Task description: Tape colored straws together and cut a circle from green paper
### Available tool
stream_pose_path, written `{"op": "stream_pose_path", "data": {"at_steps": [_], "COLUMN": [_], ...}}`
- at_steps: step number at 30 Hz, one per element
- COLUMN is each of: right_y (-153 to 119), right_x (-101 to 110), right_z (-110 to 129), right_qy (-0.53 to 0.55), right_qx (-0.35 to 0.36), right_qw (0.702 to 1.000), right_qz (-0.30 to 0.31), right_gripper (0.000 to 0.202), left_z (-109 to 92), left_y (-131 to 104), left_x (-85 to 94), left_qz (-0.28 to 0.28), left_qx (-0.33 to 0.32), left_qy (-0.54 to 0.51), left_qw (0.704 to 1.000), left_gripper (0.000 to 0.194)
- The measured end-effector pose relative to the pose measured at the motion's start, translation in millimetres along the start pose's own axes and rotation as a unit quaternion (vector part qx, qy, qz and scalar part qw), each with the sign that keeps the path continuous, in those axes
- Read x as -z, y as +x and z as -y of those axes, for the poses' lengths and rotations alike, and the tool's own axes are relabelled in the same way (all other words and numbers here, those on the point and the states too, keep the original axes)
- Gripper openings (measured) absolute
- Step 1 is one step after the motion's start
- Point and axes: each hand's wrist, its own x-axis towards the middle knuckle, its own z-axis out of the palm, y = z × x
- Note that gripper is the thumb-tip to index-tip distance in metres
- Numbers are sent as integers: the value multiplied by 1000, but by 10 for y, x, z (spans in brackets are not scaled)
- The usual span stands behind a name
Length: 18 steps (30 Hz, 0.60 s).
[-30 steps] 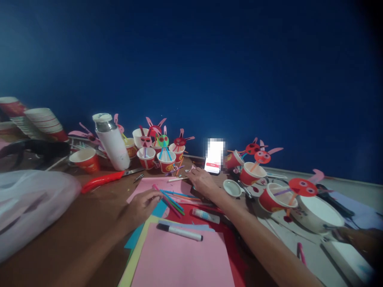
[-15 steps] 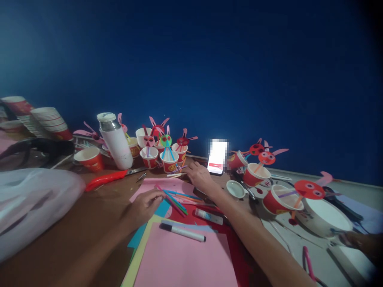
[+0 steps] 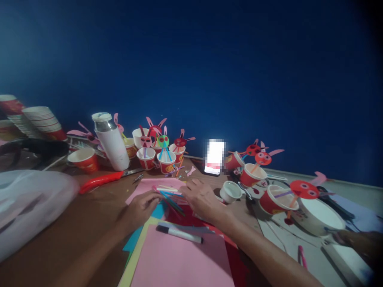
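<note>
My left hand (image 3: 146, 205) is closed in a pinch at the near-left end of a bundle of thin coloured sticks (image 3: 171, 202), blue, green and pink. Over the bundle's right side curls my right hand (image 3: 200, 197), its fingers bent around the stick ends; the fingertips are partly hidden. Whitish sticks (image 3: 167, 189) lie across the top of the bundle. Beneath are pink paper (image 3: 140, 190) and red paper (image 3: 188, 211). A black-and-white marker (image 3: 181, 233) rests on a larger pink sheet (image 3: 182, 263) nearer me.
Paper cups with rabbit-faced figures (image 3: 164, 143) stand along the wall. A white flask (image 3: 112, 145), red-handled knife (image 3: 101, 181) and plastic bag (image 3: 32, 207) are on the left. A phone (image 3: 214, 159) leans behind. Right: a small white cup (image 3: 231, 192), a bowl (image 3: 323, 217) and another person's hand (image 3: 350, 239).
My right hand has come back towards me from near the cups, and the whitish sticks now lie over the coloured bundle. My left hand still pinches. The view has shifted slightly.
</note>
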Motion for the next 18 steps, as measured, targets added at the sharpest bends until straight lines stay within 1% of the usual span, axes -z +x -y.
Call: {"op": "stream_pose_path", "data": {"at_steps": [2,3,6,8,9,12,15,18], "right_y": [-15,-16,2,42,77,247,460,621], "right_x": [-40,-75,-183,-214,-212,-175,-178,-256], "right_z": [43,53,44,-15,-67,-315,-594,-760], "right_qy": [-5,-8,-7,-3,-4,-17,-37,-46], "right_qx": [-30,-42,-50,-49,-52,-75,-85,-61], "right_qw": [998,996,992,992,992,991,988,988], "right_qz": [63,84,113,118,118,113,121,136], "right_gripper": [19,19,22,19,17,29,24,22], "left_z": [-22,-33,-49,-48,-45,-36,-33,-40], "left_y": [2,2,-1,-2,-2,1,3,5], "left_x": [17,25,37,37,36,30,24,20], "left_qz": [6,7,6,8,8,13,9,6], "left_qx": [-5,-6,-7,-7,-6,-3,2,5], "left_qy": [1,2,0,-2,-3,-3,-6,-9], "left_qw": [1000,1000,1000,1000,1000,1000,1000,1000], "left_gripper": [21,21,22,22,22,23,22,23]}}
